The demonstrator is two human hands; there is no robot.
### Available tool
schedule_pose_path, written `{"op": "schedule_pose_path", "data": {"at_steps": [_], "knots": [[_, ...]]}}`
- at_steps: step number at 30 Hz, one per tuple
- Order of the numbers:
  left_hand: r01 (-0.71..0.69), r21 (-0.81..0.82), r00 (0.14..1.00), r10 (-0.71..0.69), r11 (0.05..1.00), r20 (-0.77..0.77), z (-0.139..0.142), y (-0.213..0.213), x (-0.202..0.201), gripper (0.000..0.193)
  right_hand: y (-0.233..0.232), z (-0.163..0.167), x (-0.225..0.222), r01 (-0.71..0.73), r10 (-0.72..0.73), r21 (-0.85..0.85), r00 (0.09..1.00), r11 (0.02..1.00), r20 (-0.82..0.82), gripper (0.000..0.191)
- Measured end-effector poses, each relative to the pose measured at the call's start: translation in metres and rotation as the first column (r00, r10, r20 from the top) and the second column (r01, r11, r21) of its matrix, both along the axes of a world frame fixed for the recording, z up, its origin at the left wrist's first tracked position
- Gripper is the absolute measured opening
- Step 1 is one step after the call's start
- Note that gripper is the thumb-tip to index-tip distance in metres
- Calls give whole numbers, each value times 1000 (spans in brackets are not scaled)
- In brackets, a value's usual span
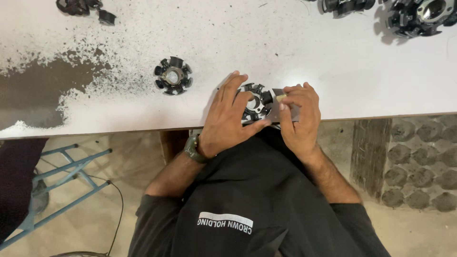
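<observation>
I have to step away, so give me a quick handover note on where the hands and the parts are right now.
Left hand: fingers spread over a black round toothed core at the near edge of the white table, holding it down.
Right hand: pinching a small flat grey piece against the core's right side.
Another such core lies apart to the left, untouched; more dark parts sit at the far right.
Done: cannot tell from this view.
Left: the piece is not yet released.
</observation>
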State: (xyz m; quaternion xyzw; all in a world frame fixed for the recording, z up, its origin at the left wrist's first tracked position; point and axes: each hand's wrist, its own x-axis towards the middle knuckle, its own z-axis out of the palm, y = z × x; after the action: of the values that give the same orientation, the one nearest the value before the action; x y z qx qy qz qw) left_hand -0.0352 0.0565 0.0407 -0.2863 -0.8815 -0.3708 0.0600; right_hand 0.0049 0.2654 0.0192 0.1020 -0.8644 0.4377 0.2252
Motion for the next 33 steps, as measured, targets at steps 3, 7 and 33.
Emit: {"op": "schedule_pose_path", "data": {"at_steps": [3, 7, 33], "knots": [[11, 14, 1000, -11, 1000, 6, 3, 7, -8, 27, -12, -1, -9, 3, -3, 41, 1000, 999, -7, 19], [-12, 71, 999, 9, 997, 44, 7, -1, -13, 12, -16, 0, -15, 24, -24, 129, 1000, 991, -3, 21], [-8, 86, 1000, 6, 996, 21, -8, 5, -10, 18, -18, -6, 6, 23, -14, 168, 999, 986, -53, 28]]}}
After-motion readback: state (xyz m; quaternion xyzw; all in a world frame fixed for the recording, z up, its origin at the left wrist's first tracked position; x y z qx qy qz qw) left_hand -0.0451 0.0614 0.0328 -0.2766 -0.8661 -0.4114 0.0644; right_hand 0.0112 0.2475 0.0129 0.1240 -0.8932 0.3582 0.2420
